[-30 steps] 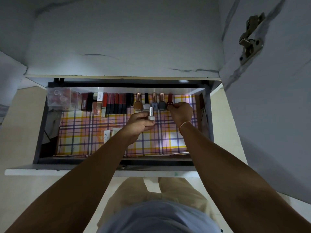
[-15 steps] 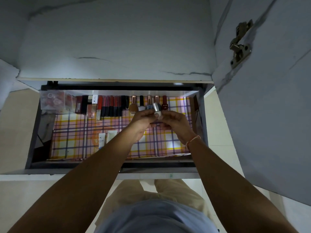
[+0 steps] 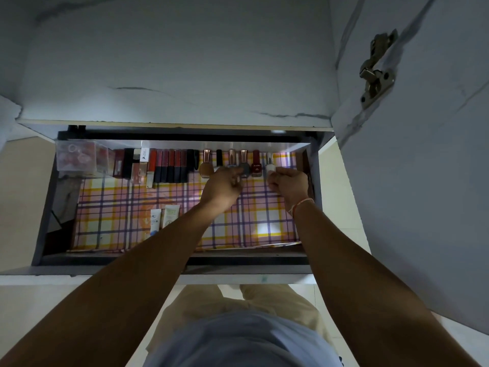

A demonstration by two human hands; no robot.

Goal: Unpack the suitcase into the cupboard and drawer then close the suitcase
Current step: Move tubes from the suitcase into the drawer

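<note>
Both my hands have parted since a moment ago, when they met over the white nail polish bottle (image 3: 270, 165); now my right hand (image 3: 290, 185) has carried it to the 1 o'clock corner of the drawer (image 3: 169, 260). My right thumb and fingertips pinch the bottle at its base, setting it at the end of the row just beside the dark red bottle (image 3: 256, 165), so the polishes line up against the back wall with their caps pointing away from me. My left hand (image 3: 223, 185) hovers at 12 o'clock over the grey bottle (image 3: 244, 166), fingers loosely curled and holding nothing that I can see, probably ready to steady the row.

Lipsticks (image 3: 169, 165) stand in line at 11 o'clock, a clear box (image 3: 76, 158) at 10 o'clock, and two small tubes (image 3: 164, 215) lie on the checked liner (image 3: 119, 213). Print on the red bottle and the tubes is too small to read. I cannot see the suitcase.
</note>
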